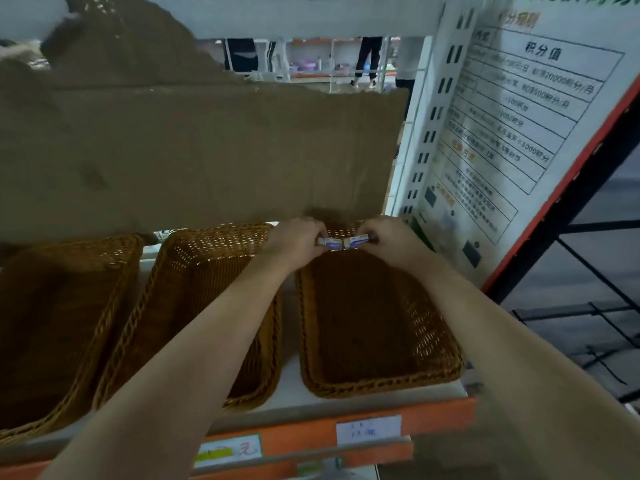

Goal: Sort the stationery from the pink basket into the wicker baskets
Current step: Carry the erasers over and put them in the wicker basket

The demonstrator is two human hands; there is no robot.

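1. Three wicker baskets on shelf: left basket (pixel 52 323), middle basket (pixel 207 289), right basket (pixel 374 323); torn cardboard sheet (pixel 207 150) blocks the rear, printed notice board (pixel 512 126) at right
2. Left hand (pixel 298 242) and right hand (pixel 388 242) reach to the far end of right basket, each pinching a small white-blue box (pixel 329 242) (pixel 356 241), boxes end to end
3. Box print too small to read; fingertips hidden behind boxes; pink basket out of view; shelf price tags (pixel 369 429) blurred
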